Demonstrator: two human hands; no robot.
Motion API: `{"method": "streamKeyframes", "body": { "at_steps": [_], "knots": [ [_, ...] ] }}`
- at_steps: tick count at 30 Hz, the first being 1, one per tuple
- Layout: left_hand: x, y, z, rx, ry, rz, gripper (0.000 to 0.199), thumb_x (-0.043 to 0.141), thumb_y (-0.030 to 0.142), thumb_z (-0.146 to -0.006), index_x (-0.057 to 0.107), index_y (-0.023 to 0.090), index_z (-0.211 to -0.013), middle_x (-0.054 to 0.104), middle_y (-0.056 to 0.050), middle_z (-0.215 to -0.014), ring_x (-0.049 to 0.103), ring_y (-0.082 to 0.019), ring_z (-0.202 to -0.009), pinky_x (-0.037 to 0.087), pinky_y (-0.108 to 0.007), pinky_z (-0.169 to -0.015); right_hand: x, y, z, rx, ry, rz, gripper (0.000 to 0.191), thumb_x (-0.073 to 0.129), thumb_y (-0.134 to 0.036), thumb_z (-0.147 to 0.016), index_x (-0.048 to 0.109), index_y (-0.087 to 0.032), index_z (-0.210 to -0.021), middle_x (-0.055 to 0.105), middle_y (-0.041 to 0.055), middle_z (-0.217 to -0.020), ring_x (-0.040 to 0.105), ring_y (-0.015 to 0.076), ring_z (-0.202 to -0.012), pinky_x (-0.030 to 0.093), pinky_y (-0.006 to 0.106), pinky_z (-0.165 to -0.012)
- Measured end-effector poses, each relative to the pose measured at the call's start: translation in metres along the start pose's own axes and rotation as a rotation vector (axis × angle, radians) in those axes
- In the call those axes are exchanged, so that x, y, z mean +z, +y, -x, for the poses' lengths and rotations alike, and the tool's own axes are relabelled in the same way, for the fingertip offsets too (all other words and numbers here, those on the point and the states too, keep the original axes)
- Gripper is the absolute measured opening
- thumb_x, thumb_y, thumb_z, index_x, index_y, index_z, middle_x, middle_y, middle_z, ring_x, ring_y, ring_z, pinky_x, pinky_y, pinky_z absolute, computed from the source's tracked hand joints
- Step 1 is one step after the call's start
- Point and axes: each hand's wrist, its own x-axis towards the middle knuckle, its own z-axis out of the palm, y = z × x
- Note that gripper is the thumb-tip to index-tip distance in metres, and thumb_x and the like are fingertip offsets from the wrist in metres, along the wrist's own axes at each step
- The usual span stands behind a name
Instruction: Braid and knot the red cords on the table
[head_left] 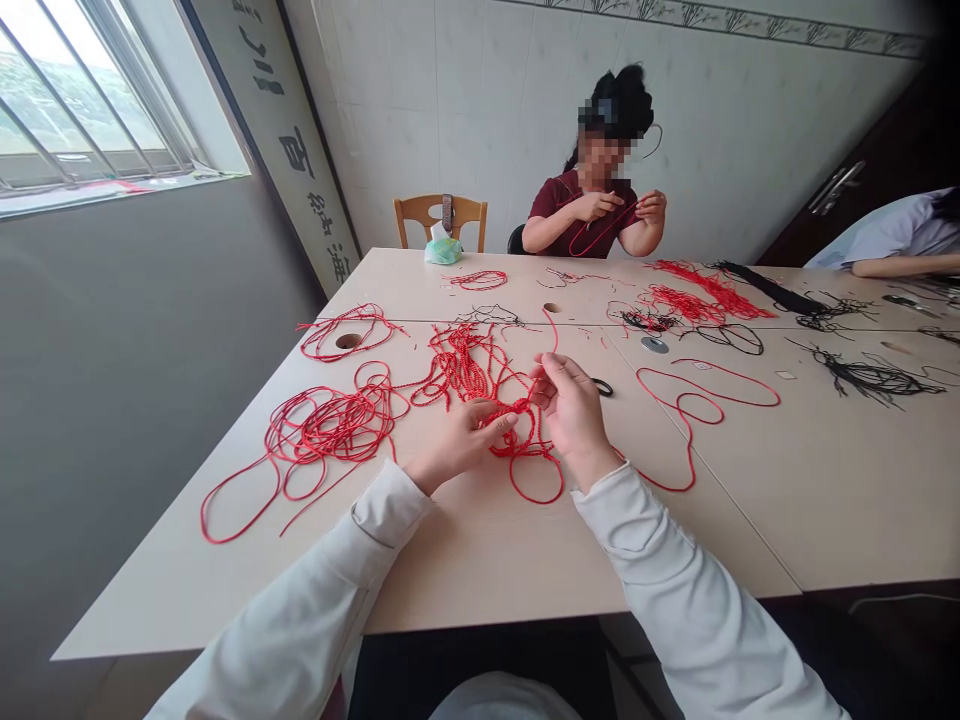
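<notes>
My left hand (461,445) and my right hand (571,412) meet over a knotted stretch of thin red cord (510,450) on the pale table (480,560). The left fingertips pinch the cord, and the right fingers close on it from the other side, partly hiding the knot. To the left lies a loose red coil (322,430), and a tangled red bunch (457,365) sits just beyond my hands. A long red loop (697,400) curves across the table to the right.
Across the table, a seated person (592,210) handles red cord. Red bundles (697,295) and black cords (870,378) lie farther right, near a small black ring (602,387). Another person's arm (900,265) rests at the right edge. A wooden chair (439,215) stands behind the table.
</notes>
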Motion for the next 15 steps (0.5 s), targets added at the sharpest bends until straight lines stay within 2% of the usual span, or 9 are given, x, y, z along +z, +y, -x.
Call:
{"method": "streamKeyframes", "body": {
  "at_steps": [2,6,10,13,15],
  "knots": [
    [0.002,-0.003,-0.002,0.038,0.037,0.025,0.039,0.06,0.051,-0.082,0.053,0.017,-0.066,0.041,0.003,-0.059,0.035,-0.007,-0.048,0.025,-0.02,-0.042,0.005,0.004,0.005,-0.009,-0.052,0.073,0.027,0.075,-0.041,-0.071,0.067,-0.017,-0.08,0.065,-0.0006,-0.07,0.055,0.007,-0.055,0.048,0.019,-0.052],
    [0.002,-0.003,-0.002,-0.04,0.014,0.211,0.036,0.052,0.05,-0.087,0.055,0.016,-0.075,0.05,0.0,-0.068,0.038,-0.007,-0.048,0.029,-0.02,-0.043,0.008,0.007,0.009,-0.028,-0.087,0.195,0.028,0.073,-0.044,-0.073,0.067,-0.018,-0.08,0.066,0.0003,-0.072,0.059,0.0095,-0.059,0.05,0.022,-0.057],
    [-0.001,-0.001,-0.002,-0.11,0.072,0.352,0.036,0.059,0.049,-0.083,0.048,0.018,-0.071,0.039,0.005,-0.06,0.029,-0.006,-0.047,0.024,-0.019,-0.042,0.006,0.007,0.007,-0.007,-0.113,0.248,0.029,0.07,-0.046,-0.075,0.067,-0.018,-0.082,0.065,0.0008,-0.073,0.059,0.0115,-0.062,0.051,0.026,-0.062],
    [-0.003,0.004,-0.002,-0.077,0.13,0.368,0.04,0.064,0.05,-0.08,0.044,0.018,-0.066,0.036,0.005,-0.058,0.025,-0.005,-0.048,0.019,-0.02,-0.043,0.006,0.009,0.007,-0.01,-0.149,0.25,0.03,0.07,-0.046,-0.075,0.066,-0.019,-0.086,0.065,0.0018,-0.082,0.061,0.0134,-0.076,0.051,0.028,-0.075],
    [-0.004,0.01,-0.001,-0.045,0.147,0.347,0.042,0.065,0.05,-0.079,0.044,0.017,-0.064,0.034,0.006,-0.057,0.024,-0.006,-0.048,0.018,-0.021,-0.043,0.008,0.011,0.008,0.066,-0.236,0.241,0.032,0.074,-0.044,-0.072,0.065,-0.02,-0.091,0.065,0.0019,-0.087,0.06,0.014,-0.083,0.049,0.028,-0.079]
  ]
}}
